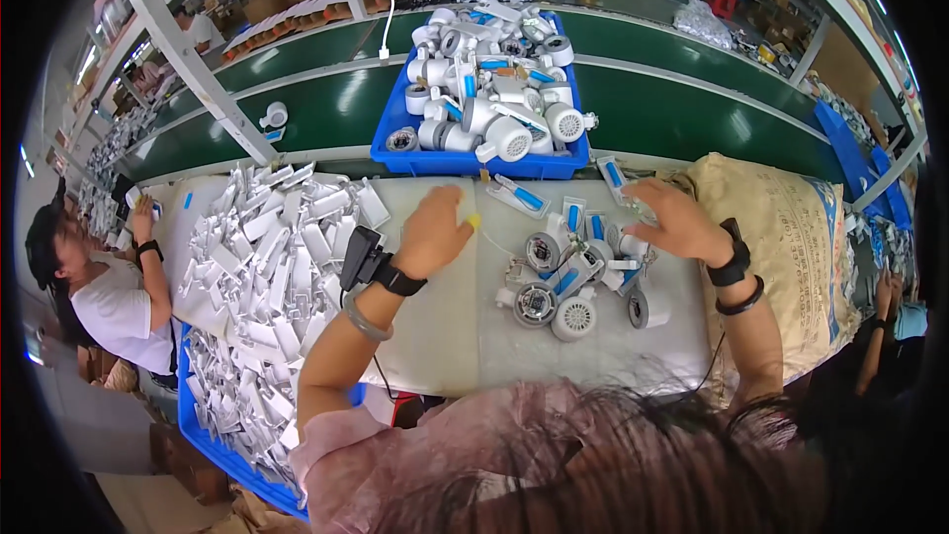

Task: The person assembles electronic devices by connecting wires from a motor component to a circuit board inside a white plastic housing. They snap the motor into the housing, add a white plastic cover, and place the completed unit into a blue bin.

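Cluster of white-and-blue round parts (568,282) on the pale worktable (445,336) | right hand (677,222) rests on its far edge, grip unclear | left hand (433,232) loosely curled, empty – just left | blue bin (474,163) beyond – white pieces heaped (267,267) at left

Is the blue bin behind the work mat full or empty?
Full: the blue bin is heaped above its rim with white parts.
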The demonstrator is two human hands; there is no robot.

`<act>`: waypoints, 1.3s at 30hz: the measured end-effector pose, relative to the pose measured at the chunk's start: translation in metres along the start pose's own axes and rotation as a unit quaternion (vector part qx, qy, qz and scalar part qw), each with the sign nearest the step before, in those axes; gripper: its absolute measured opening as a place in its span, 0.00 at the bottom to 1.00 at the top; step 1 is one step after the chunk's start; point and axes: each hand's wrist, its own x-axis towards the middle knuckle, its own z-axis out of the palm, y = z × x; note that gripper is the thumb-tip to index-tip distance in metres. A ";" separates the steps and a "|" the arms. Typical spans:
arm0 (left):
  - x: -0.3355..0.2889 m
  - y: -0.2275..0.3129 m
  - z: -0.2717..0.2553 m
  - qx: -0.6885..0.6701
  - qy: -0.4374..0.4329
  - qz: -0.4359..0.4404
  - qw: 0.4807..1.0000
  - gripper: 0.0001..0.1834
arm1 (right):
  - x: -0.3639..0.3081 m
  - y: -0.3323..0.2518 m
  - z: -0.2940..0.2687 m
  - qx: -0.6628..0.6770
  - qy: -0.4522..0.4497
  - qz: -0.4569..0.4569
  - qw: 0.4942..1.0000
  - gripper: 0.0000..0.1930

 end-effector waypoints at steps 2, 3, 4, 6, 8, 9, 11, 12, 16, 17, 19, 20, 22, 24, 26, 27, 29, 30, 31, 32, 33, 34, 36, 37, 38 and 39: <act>0.030 -0.022 -0.006 0.108 0.215 0.058 0.969 0.22 | 0.028 0.028 0.012 -0.090 0.053 -0.020 0.994 0.22; 0.050 -0.034 -0.015 0.130 0.270 0.029 0.954 0.23 | 0.044 0.043 0.018 -0.045 0.054 0.016 0.997 0.21; 0.064 -0.065 -0.019 0.142 0.314 0.003 0.939 0.24 | 0.065 0.053 0.025 0.003 0.054 0.045 0.998 0.19; 0.090 -0.134 -0.028 0.112 0.269 -0.136 0.947 0.24 | 0.108 0.078 0.044 0.014 0.104 0.102 0.989 0.16; 0.107 -0.176 -0.033 -0.035 0.154 -0.222 0.962 0.24 | 0.137 0.073 0.051 0.120 0.039 0.214 0.969 0.17; 0.119 -0.176 -0.035 -0.058 0.066 -0.250 0.964 0.24 | 0.142 0.078 0.050 0.220 -0.020 0.320 0.921 0.19; 0.111 -0.221 -0.031 -0.062 0.154 -0.239 0.957 0.25 | 0.160 0.080 0.051 0.126 -0.025 0.250 0.960 0.22; 0.104 -0.243 -0.033 -0.084 0.165 -0.228 0.956 0.25 | 0.168 0.082 0.057 0.029 -0.032 0.181 0.982 0.26; 0.125 -0.196 -0.016 -0.362 0.181 -0.285 0.869 0.22 | 0.133 0.133 0.054 0.178 -0.003 0.166 0.970 0.30; 0.125 -0.193 -0.014 -0.361 0.175 -0.286 0.870 0.22 | 0.124 0.142 0.056 0.181 -0.002 0.172 0.968 0.30; 0.120 -0.164 -0.022 -0.387 0.184 -0.318 0.846 0.23 | 0.109 0.131 0.060 0.135 -0.013 0.193 0.972 0.27; 0.118 -0.177 -0.023 -0.398 0.195 -0.324 0.836 0.24 | 0.107 0.113 0.055 0.185 -0.084 0.244 0.948 0.22; 0.124 -0.167 -0.018 -0.392 0.182 -0.330 0.839 0.24 | 0.090 0.121 0.074 0.110 -0.041 0.086 0.989 0.20; 0.119 -0.189 -0.023 -0.386 0.203 -0.317 0.843 0.24 | 0.088 0.099 0.083 0.019 -0.004 -0.111 0.994 0.13; 0.123 -0.180 -0.020 -0.381 0.176 -0.312 0.852 0.24 | 0.087 0.091 0.076 0.039 0.009 -0.001 0.999 0.11; 0.121 -0.176 -0.023 -0.373 0.164 -0.309 0.860 0.24 | 0.091 0.089 0.074 0.061 0.021 0.094 0.994 0.10; 0.124 -0.170 -0.022 -0.349 0.161 -0.329 0.863 0.22 | 0.103 0.101 0.064 0.007 0.058 0.178 0.982 0.14; 0.122 -0.163 -0.023 -0.326 0.155 -0.337 0.870 0.21 | 0.111 0.114 0.069 -0.027 0.122 0.196 0.973 0.20; 0.120 -0.165 -0.025 -0.339 0.151 -0.322 0.871 0.20 | 0.122 0.125 0.074 -0.061 0.185 0.207 0.959 0.26; 0.120 -0.164 -0.026 -0.327 0.151 -0.325 0.875 0.20 | 0.131 0.138 0.079 -0.072 0.212 0.185 0.957 0.32; 0.120 -0.165 -0.025 -0.314 0.153 -0.329 0.877 0.20 | 0.140 0.150 0.085 -0.084 0.237 0.162 0.954 0.38; 0.121 -0.166 -0.022 -0.319 0.149 -0.324 0.878 0.19 | 0.150 0.158 0.086 -0.072 0.227 0.156 0.959 0.44; 0.116 -0.154 -0.028 -0.301 0.124 -0.335 0.884 0.20 | 0.170 0.165 0.087 -0.010 0.181 0.161 0.970 0.34; 0.116 -0.162 -0.021 -0.334 0.164 -0.322 0.870 0.21 | 0.180 0.166 0.083 0.039 0.108 0.177 0.978 0.30; 0.118 -0.168 -0.017 -0.331 0.171 -0.308 0.876 0.21 | 0.178 0.168 0.085 0.035 0.118 0.164 0.979 0.21; 0.111 -0.176 -0.021 -0.325 0.183 -0.299 0.879 0.22 | 0.182 0.162 0.078 0.038 0.115 0.152 0.981 0.21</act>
